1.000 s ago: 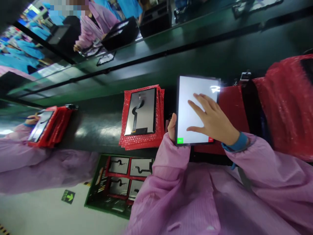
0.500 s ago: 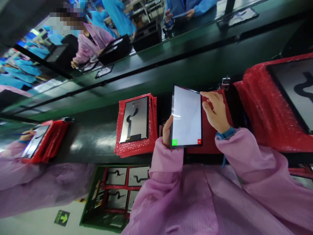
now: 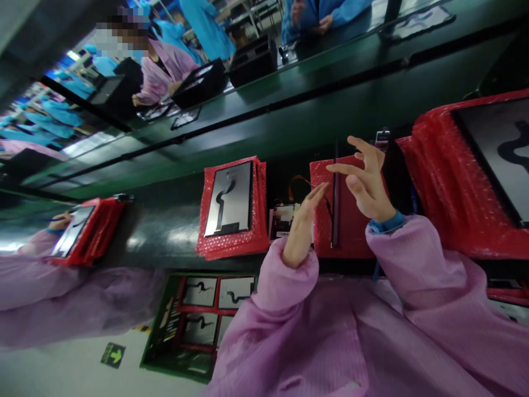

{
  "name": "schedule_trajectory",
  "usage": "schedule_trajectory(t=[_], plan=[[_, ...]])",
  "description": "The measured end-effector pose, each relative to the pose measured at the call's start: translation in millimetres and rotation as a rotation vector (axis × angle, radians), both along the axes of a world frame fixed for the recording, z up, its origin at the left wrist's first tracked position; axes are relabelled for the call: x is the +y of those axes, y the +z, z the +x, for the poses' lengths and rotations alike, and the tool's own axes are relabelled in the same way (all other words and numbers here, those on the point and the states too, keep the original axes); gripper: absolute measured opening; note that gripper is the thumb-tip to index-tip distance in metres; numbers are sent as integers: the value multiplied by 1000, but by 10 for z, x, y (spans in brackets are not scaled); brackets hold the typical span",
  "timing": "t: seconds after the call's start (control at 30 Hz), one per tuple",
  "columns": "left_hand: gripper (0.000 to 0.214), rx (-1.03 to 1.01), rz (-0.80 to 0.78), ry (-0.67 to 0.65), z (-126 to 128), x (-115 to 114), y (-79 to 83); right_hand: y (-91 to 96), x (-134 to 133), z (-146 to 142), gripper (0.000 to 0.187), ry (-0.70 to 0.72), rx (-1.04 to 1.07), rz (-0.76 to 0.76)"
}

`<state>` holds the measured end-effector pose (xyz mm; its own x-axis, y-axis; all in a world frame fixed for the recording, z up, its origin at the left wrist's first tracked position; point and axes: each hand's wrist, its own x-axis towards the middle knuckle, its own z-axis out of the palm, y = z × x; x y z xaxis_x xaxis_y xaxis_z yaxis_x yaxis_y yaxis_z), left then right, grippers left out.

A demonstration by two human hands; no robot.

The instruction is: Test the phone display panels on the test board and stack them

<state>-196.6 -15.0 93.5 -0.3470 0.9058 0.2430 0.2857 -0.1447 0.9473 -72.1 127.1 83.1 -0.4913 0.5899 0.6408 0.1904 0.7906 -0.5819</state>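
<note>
Red bubble-wrap stack (image 3: 206, 245) is lying on the left, with a bare panel (image 3: 229, 198) on top showing its flex cable. A small circuit board (image 3: 283, 218) is sitting just right of it. My left hand (image 3: 301, 234) is stretching out flat and open, holding nothing, its fingertips near the display panel (image 3: 333, 220). That panel is standing edge-on, a thin dark line over a red sheet (image 3: 355, 231). My right hand (image 3: 366, 179) is spreading loosely at its far end, index finger crossing it. I cannot tell whether it is gripping.
</note>
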Motion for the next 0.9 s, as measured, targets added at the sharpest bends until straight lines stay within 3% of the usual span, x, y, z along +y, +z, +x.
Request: schedule_trajectory(t=[0.07, 0.17, 0.27, 0.37, 0.57, 0.73, 0.9], plan=[[41, 180, 54, 164, -56, -238, -104, 16, 0, 5, 51, -14, -9, -27], [30, 499, 3, 368, -128, -519, -429, 30, -13, -4, 55, -1, -10, -23], [32, 732, -120, 381, -171, -671, -787, 29, -19, -11, 59, 19, 3, 12], [34, 858, -144, 365, -189, -740, -988, 25, -17, -7, 60, 17, -32, 21], [40, 915, -144, 341, -192, -763, -1017, 40, -27, 5, 54, 22, -30, 31], [44, 930, -103, 327, -194, -732, -1022, 64, -25, 2, 63, 19, -22, 18], [47, 936, -41, 299, -187, -772, -993, 250, -76, 137, 62, 66, -39, -49]])
